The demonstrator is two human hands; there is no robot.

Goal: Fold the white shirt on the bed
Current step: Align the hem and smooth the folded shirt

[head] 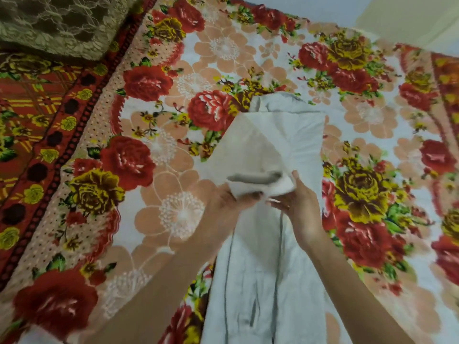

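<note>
The white shirt point(260, 281) lies on the bed point(173, 115) as a long narrow strip that runs from the near edge away from you. Its sides seem already folded in, so I judge the task is about half done. You are now lifting one part of the cloth above the middle of the strip. Your left hand point(231, 202) grips a bunched fold of it, fingers curled around the cloth. Your right hand point(298, 204) takes the same fold from the other side, thumb above and fingers below; the picture is a little blurred there, but it looks like a pinch.

What is left, in my opinion, is to lay this part flat and then fold the strip across its length.

The far end of the shirt is well inside the bed, with open cover on both sides. A lace cushion point(57, 23) lies at the far left corner, well apart from the shirt.
</note>
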